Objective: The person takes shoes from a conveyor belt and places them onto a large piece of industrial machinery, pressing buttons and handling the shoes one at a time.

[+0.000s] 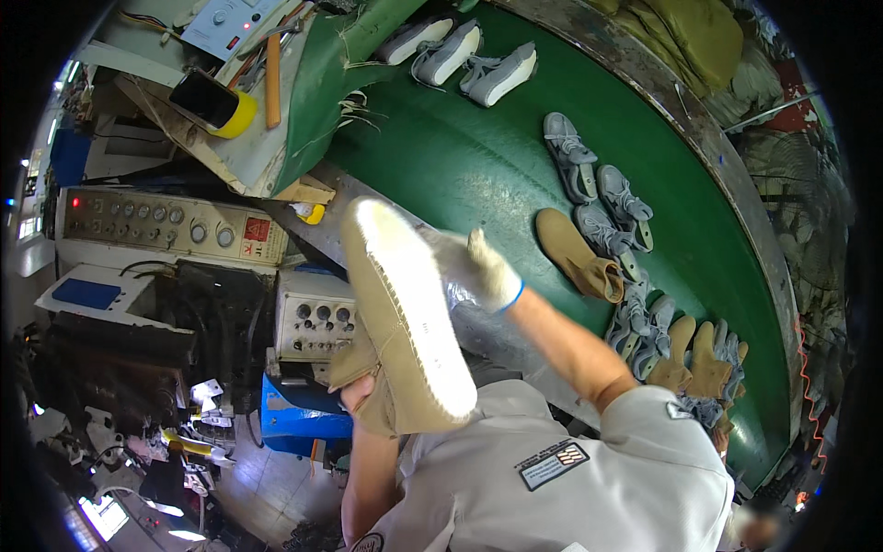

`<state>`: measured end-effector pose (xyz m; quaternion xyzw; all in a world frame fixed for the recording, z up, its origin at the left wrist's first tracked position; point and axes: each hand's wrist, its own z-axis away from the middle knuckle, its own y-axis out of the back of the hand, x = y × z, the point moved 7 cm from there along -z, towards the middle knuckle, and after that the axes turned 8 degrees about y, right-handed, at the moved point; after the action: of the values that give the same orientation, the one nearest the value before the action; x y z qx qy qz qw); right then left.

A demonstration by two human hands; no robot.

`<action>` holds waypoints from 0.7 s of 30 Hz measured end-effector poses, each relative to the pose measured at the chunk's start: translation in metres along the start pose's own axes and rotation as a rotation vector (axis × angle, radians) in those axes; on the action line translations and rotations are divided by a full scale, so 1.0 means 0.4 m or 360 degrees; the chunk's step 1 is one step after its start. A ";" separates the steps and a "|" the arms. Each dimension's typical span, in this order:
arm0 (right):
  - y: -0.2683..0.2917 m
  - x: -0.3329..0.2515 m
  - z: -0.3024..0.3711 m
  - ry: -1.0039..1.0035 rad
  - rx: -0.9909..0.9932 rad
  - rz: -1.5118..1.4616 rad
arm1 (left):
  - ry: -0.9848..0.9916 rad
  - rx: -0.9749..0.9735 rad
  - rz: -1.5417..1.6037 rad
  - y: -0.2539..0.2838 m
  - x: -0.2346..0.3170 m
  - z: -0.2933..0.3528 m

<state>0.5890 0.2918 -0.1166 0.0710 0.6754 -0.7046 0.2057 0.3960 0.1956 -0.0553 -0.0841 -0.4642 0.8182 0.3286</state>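
A tan boot [359, 294] is held up in front of my chest, its pale sole [414, 317] turned toward the right and stitching running along the edge. My bare left hand [360, 394] is closed around the boot's shaft, its fingers partly hidden by the upper. Beside the sole, my right hand [480, 267] wears a whitish glove with a blue cuff. Its thumb stands apart and the fingers stretch toward the boot, their tips blurred against the sole's edge; whether they touch cannot be made out.
A green conveyor belt [460, 166] curves along the right, carrying grey sneakers [570, 156], a single tan boot [575, 253] and more boots [708, 359]. Control panels [166, 225] stand at left. A hammer [273, 78] and yellow tape roll [241, 115] lie on the upper-left bench.
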 end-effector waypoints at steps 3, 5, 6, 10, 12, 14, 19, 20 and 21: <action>-0.209 0.023 0.032 0.0197 0.0259 -0.0818 | 0.0046 -0.0207 -0.0208 0.150 -0.046 -0.046; -0.154 0.022 0.028 0.0222 0.0343 -0.0703 | 0.0281 -0.0239 -0.0116 0.164 -0.073 -0.066; -0.132 0.006 0.023 0.0219 0.0308 -0.0634 | 0.0367 0.0111 -0.0360 0.206 -0.045 -0.085; -0.017 -0.025 0.042 0.0118 0.0416 -0.0321 | 0.0070 0.0912 -0.1921 0.238 0.129 -0.056; 0.043 -0.066 0.036 0.0058 0.0515 -0.0003 | -0.0440 0.1031 -0.2259 0.245 0.222 -0.002; 0.085 -0.135 0.009 -0.0004 0.0605 0.0613 | -0.0770 0.1215 -0.2517 0.260 0.290 0.096; 0.275 -0.306 -0.188 -0.0670 0.0885 0.3059 | -0.1084 0.1753 -0.3480 0.294 0.321 0.315; 0.369 -0.297 -0.212 -0.0710 0.0864 0.3262 | -0.1131 0.1753 -0.3696 0.298 0.307 0.346; 0.484 -0.271 -0.230 -0.0753 0.0838 0.3462 | -0.1182 0.1748 -0.3913 0.300 0.290 0.375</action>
<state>0.7454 0.4025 -0.2616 0.5244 0.0319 -0.2685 0.8074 0.1850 0.1189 -0.0506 0.7294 0.0775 0.0587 0.6771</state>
